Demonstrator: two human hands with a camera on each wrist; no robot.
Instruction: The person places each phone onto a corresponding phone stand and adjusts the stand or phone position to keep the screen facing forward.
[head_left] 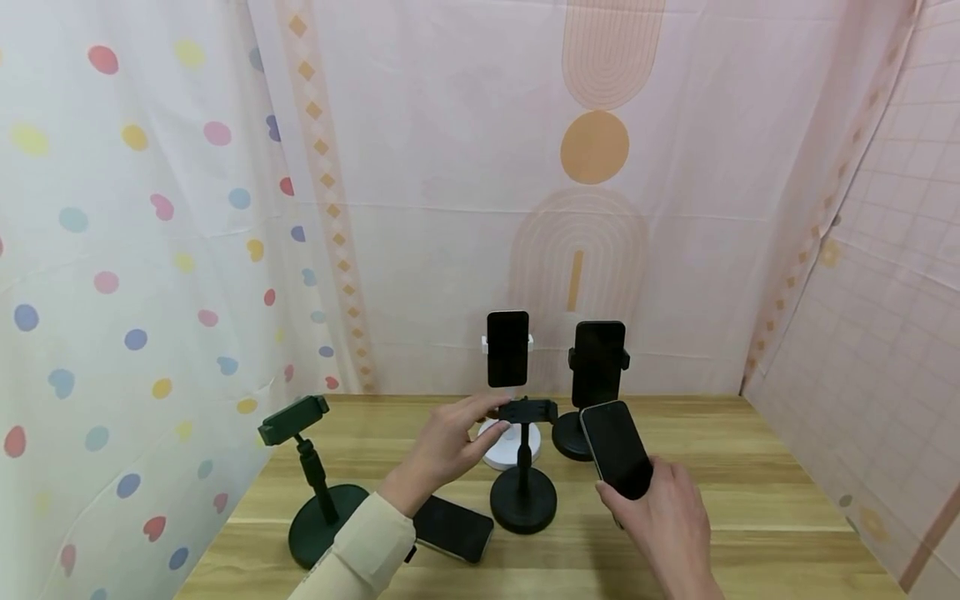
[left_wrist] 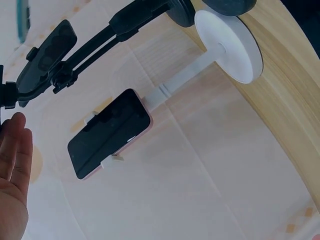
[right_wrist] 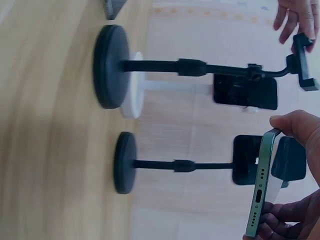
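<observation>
My left hand point(head_left: 450, 442) is at the left end of the clamp of a black phone stand point(head_left: 523, 500), its fingers fairly straight; whether they touch the clamp is hard to tell. In the left wrist view the fingers point(left_wrist: 20, 150) lie extended beside the stand's head. To the right of that stand, my right hand point(head_left: 667, 517) grips a phone point(head_left: 617, 448) by its lower end, screen up and tilted. The right wrist view shows the phone's green edge point(right_wrist: 261, 185) with its port, between thumb and fingers. The black stand's clamp point(right_wrist: 303, 62) holds no phone.
Behind stand a white stand point(head_left: 502, 454) and another black stand point(head_left: 572, 437), each holding a phone. A dark green stand point(head_left: 318, 521) without a phone is at the left. Another phone point(head_left: 453, 528) lies on the wooden table point(head_left: 780, 517) near my left sleeve. Patterned curtains surround the table.
</observation>
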